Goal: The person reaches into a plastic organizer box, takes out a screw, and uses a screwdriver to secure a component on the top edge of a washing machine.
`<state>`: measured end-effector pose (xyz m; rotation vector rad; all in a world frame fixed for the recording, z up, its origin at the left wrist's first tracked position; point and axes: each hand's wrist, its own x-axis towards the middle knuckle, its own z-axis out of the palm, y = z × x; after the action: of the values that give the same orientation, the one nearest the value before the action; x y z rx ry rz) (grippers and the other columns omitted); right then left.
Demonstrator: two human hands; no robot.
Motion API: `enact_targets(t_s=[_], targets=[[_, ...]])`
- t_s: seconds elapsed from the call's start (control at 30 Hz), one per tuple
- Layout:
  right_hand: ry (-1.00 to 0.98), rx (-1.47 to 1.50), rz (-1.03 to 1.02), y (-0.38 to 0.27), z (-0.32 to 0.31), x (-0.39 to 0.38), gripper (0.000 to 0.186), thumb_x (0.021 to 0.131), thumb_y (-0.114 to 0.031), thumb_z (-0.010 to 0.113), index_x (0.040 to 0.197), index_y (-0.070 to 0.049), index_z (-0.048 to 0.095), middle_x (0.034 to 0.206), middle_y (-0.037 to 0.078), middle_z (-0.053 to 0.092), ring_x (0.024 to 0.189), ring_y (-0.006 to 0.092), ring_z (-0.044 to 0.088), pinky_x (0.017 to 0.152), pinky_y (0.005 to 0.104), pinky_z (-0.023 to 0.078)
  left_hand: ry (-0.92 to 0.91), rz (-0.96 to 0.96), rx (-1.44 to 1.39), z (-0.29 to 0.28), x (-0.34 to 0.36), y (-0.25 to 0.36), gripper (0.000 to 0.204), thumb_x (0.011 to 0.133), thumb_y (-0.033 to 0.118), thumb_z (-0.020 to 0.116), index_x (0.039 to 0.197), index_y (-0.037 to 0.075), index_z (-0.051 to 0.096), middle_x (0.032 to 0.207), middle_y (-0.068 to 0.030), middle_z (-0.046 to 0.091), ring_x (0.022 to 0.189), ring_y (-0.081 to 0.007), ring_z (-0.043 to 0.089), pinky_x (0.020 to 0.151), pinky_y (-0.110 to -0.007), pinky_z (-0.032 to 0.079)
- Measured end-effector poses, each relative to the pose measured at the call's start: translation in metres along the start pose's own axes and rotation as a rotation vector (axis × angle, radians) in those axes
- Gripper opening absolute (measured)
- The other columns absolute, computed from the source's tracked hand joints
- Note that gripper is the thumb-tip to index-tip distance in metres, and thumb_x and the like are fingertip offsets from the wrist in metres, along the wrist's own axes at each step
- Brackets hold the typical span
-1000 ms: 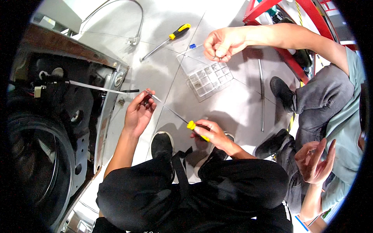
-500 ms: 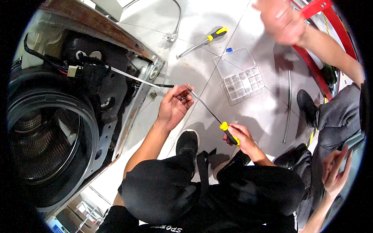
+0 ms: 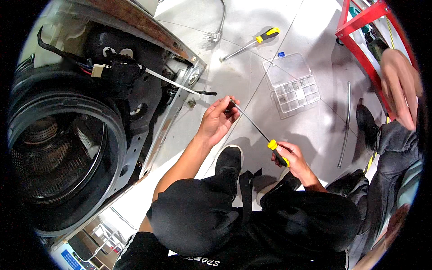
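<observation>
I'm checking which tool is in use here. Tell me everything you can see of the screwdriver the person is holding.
The screwdriver has a long thin bare metal shaft and a yellow and black handle. It lies slanted above the pale floor, handle low and toward the person. The right hand wraps the handle; the left hand pinches the tip end between its fingertips, which hide the tip itself. Nothing else touches it.

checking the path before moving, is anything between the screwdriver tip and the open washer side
Nothing visible. The left hand pinches the tip of the screwdriver, and only bare floor lies between it and the washing machine.
</observation>
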<state>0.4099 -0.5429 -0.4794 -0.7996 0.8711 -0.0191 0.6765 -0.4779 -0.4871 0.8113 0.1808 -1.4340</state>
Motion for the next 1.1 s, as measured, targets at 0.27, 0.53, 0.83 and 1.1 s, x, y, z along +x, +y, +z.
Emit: enact_targets(t_s=[0.27, 0.53, 0.83, 1.1], targets=[[0.005, -0.044, -0.016, -0.006, 0.007, -0.003, 0.037, 0.084, -0.02, 0.061, 0.113, -0.001, 0.05, 0.082, 0.007, 0.059, 0.068, 0.011, 0.056, 0.055, 0.0223, 0.043, 0.056, 0.046, 0.031, 0.001, -0.001, 0.001, 0.017, 0.089, 0.016, 0.057, 0.101, 0.004, 0.058, 0.093, -0.0069, 0.06, 0.075, -0.0107, 0.057, 0.074, -0.026, 0.049], [0.022, -0.063, -0.027, 0.001, 0.002, -0.001, 0.047, 0.079, -0.018, 0.069, 0.117, -0.004, 0.047, 0.089, 0.004, 0.059, 0.073, 0.0079, 0.055, 0.058, 0.0206, 0.043, 0.011, 0.037, 0.008, -0.006, 0.004, -0.001, 0.02, 0.089, 0.015, 0.053, 0.102, 0.001, 0.057, 0.096, -0.0094, 0.06, 0.081, -0.0139, 0.057, 0.078, -0.029, 0.048], [-0.02, -0.081, -0.058, 0.004, 0.001, 0.002, 0.042, 0.078, -0.008, 0.068, 0.114, -0.005, 0.047, 0.085, 0.003, 0.057, 0.068, 0.0066, 0.054, 0.057, 0.0207, 0.044, 0.057, 0.035, 0.013, -0.006, 0.002, 0.0, 0.02, 0.089, 0.013, 0.054, 0.106, 0.003, 0.056, 0.098, -0.0096, 0.06, 0.08, -0.0123, 0.057, 0.077, -0.028, 0.049], [-0.009, -0.091, -0.061, 0.004, 0.002, 0.003, 0.038, 0.079, -0.009, 0.067, 0.112, -0.006, 0.047, 0.084, 0.002, 0.058, 0.065, 0.0061, 0.053, 0.056, 0.0201, 0.043, 0.054, 0.044, 0.023, -0.005, 0.0, 0.001, 0.019, 0.089, 0.013, 0.053, 0.105, 0.003, 0.055, 0.098, -0.01, 0.06, 0.08, -0.0126, 0.058, 0.078, -0.029, 0.05]])
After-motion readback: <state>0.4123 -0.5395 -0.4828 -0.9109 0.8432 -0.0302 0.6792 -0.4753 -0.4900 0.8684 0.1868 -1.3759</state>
